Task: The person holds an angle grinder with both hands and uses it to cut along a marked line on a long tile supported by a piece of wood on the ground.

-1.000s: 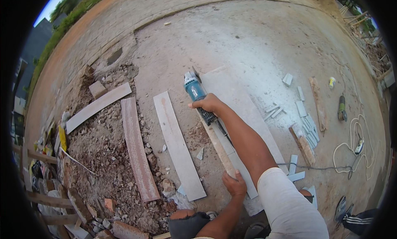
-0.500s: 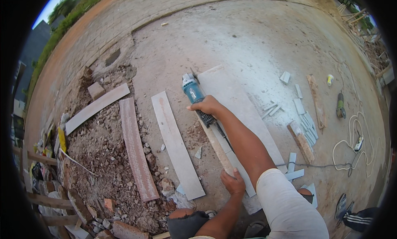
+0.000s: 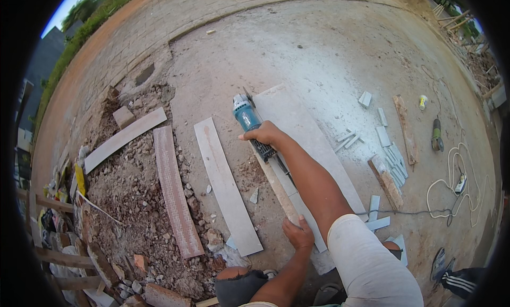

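My right hand (image 3: 264,134) is wrapped around the body of a teal angle grinder (image 3: 247,115), its head pointing away from me. The grinder lies along a narrow tan strip (image 3: 284,199), which looks like wood. Lower down, my left hand (image 3: 298,232) grips the near end of this strip. Beneath and to the right of the strip, a long pale tile slab (image 3: 324,145) lies on the ground. The grinder's disc is hard to make out at its far end, beside the slab's far left corner. My right forearm hides part of the slab.
Left of me lie a cut tile strip (image 3: 226,182), a pinkish ridged strip (image 3: 177,195) and rubble (image 3: 130,200). To the right are tile offcuts (image 3: 383,136), wooden pieces (image 3: 386,182), a second grinder (image 3: 436,135) and a looped cord (image 3: 451,171). Another person's foot (image 3: 439,262) shows at lower right.
Almost nothing differs. The grinder and both hands keep their places on the strip, with only a very slight shift of the whole view.
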`<state>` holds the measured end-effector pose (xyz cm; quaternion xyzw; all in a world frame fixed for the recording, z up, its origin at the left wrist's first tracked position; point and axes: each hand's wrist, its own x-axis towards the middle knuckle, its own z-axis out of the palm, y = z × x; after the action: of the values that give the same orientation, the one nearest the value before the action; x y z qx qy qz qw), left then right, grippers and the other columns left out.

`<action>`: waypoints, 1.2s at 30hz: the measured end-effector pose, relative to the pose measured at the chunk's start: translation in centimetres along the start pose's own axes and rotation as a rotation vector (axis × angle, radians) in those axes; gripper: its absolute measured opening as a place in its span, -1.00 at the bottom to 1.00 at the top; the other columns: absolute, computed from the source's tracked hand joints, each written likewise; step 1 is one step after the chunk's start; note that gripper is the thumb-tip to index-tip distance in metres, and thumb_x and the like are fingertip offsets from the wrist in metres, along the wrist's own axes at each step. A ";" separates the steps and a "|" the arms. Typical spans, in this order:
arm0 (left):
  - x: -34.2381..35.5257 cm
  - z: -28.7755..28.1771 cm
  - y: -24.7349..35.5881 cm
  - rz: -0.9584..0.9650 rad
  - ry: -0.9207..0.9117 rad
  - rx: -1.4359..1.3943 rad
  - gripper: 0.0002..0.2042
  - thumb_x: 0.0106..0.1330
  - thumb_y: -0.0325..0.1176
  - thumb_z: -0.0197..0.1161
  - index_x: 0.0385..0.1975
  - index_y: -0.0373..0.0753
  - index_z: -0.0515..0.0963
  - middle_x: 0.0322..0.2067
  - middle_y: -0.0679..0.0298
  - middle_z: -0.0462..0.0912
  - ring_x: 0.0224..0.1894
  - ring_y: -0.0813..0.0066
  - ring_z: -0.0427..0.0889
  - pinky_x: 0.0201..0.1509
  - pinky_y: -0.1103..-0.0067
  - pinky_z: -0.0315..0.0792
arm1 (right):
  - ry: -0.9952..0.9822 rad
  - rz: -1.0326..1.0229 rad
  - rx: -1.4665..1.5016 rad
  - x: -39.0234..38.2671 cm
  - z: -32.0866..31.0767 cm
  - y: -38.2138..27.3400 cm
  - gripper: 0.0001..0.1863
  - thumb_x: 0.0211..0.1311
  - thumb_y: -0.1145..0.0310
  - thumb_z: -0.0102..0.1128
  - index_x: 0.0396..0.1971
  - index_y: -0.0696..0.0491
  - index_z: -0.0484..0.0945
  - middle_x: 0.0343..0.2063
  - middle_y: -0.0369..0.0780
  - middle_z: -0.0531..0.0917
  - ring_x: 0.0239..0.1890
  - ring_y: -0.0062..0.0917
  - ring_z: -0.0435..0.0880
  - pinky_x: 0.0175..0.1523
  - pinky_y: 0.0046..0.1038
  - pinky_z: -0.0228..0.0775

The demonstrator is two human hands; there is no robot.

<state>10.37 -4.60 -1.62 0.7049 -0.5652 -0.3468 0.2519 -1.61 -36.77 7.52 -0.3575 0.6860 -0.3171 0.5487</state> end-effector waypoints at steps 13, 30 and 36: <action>0.0 0.0 0.1 0.026 0.032 0.016 -0.40 0.36 -0.11 0.12 0.16 -0.55 0.22 0.01 -0.25 0.35 0.08 -0.23 0.36 0.21 0.13 0.24 | -0.008 0.007 -0.004 -0.2 -0.1 -0.3 -0.14 -0.27 0.01 0.60 -0.14 0.47 0.50 -0.25 0.02 0.62 -0.28 -0.35 0.64 -0.15 -0.41 0.46; 0.0 0.0 0.0 0.002 0.002 0.011 -0.39 0.38 -0.11 0.10 0.17 -0.56 0.20 0.01 -0.27 0.34 0.08 -0.24 0.35 0.21 0.13 0.24 | 0.023 -0.005 -0.015 -2.4 0.3 0.5 -0.17 -0.32 -0.01 0.62 -0.22 0.45 0.56 -0.26 0.04 0.66 -0.27 -0.31 0.69 -0.17 -0.40 0.49; 0.0 0.0 0.3 -0.002 0.006 0.012 -0.38 0.38 -0.09 0.09 0.18 -0.56 0.19 0.03 -0.27 0.34 0.10 -0.24 0.34 0.23 0.14 0.23 | 0.028 -0.011 -0.009 -2.4 0.3 1.0 -0.18 -0.33 -0.02 0.62 -0.24 0.44 0.57 -0.27 0.04 0.66 -0.28 -0.32 0.69 -0.16 -0.40 0.49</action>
<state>10.18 -4.63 -1.43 0.7080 -0.5657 -0.3416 0.2492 -1.14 -34.26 7.90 -0.3591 0.6930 -0.3220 0.5359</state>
